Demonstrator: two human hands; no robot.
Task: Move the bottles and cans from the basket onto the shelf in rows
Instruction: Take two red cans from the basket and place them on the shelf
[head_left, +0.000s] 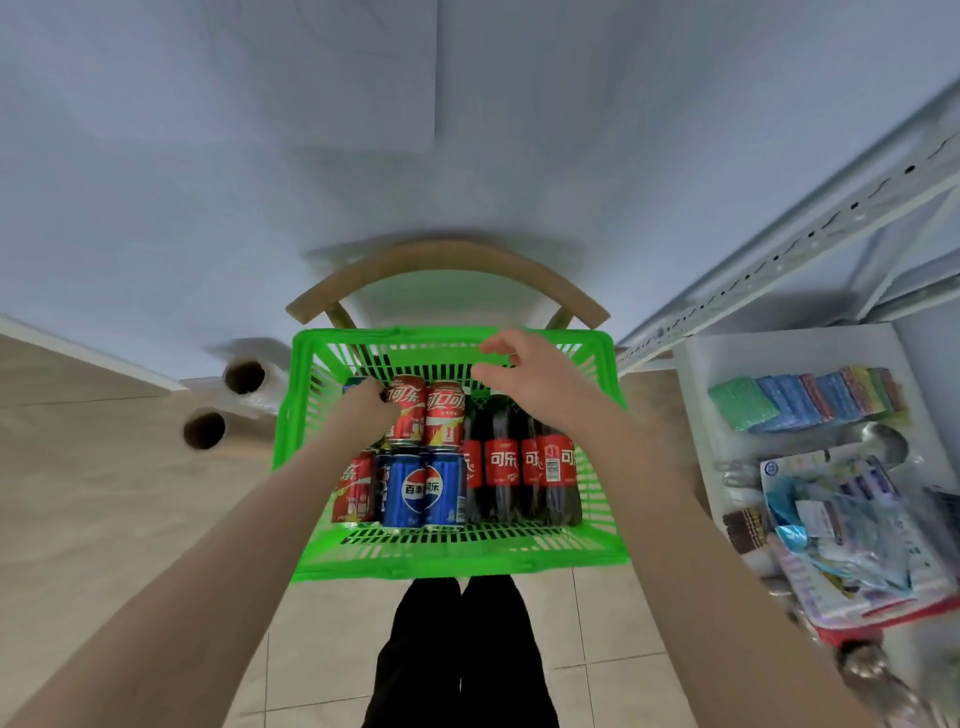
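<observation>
Both your hands are inside the green slatted plastic basket.
Your left hand has its grip closed on a can (hidden); your right hand hovers, grip open, empty.

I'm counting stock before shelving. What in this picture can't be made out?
Head view:
- What the left hand grips: its fingers hide it.
- Can count in the green plastic basket: the forearms cover some.
- Dark cola bottles' caps: under the right hand.
- Packets on the white shelf: blurred.

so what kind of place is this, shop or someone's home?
Probably a small shop or a mock-up of one, not certain. A green shopping basket of cola cans and bottles sits on a wooden chair, beside white slotted metal shelving holding packaged sponges and other household goods.
</observation>
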